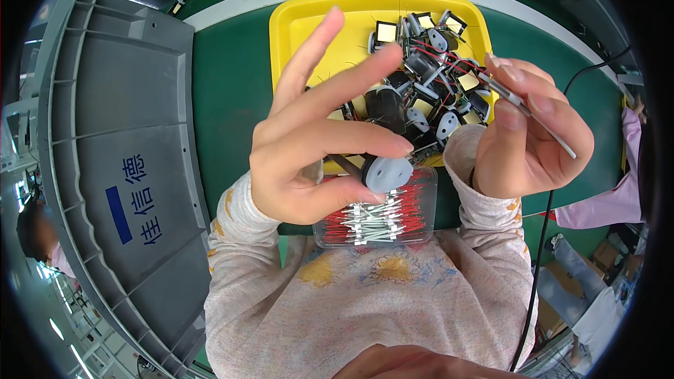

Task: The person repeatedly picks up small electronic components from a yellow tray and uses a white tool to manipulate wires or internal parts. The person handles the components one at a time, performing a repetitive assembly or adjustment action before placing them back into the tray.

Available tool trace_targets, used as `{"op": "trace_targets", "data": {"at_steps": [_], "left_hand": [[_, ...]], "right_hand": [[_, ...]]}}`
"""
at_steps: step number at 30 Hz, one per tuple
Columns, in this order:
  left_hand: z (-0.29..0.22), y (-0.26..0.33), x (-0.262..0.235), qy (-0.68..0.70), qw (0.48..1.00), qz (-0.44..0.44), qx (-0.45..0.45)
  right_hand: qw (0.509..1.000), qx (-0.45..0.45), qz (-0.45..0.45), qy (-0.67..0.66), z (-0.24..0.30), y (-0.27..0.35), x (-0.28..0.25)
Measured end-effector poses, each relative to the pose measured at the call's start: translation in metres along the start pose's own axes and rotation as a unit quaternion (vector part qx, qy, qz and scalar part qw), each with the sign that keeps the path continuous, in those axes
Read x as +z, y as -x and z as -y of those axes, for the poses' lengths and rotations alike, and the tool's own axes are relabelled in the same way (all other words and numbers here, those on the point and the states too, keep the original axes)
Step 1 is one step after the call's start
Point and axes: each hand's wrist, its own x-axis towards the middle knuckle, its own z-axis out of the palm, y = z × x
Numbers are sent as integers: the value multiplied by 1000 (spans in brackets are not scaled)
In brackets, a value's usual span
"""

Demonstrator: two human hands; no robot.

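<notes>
My left hand (309, 140) pinches a small black motor with a round grey end cap (388, 174) between thumb and index finger, its other fingers spread upward. The cap has small holes and faces me. In my right hand (537, 126) is a slim silver metal tool (539, 121), gripped between thumb and fingers and slanting down to the right; its exact kind is unclear. Beyond both hands, a yellow tray (302, 21) holds a heap of similar motors (423, 64) with thin wires. Below the held motor lies a clear plastic box (375, 244) of red-and-white wire leads (372, 217).
A large grey plastic crate (130, 126) stands on its side at the left. The table top (225, 98) is green. A black cable (537, 274) runs down past my right arm. Another person's pink sleeve (604, 196) shows at the right.
</notes>
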Motion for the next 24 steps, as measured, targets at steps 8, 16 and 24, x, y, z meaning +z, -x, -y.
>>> {"op": "trace_targets", "data": {"at_steps": [8,16,24], "left_hand": [[-5,-1,6,-36,999,14,-23],[-2,-3,8,45,998,5,-42],[-2,7,20,260,944,-144,-140]], "right_hand": [[1000,-5,-1,-1,-2,1,0],[999,19,-37,-34,-4,1,-2],[990,-26,112,-79,4,-3,-13]]}}
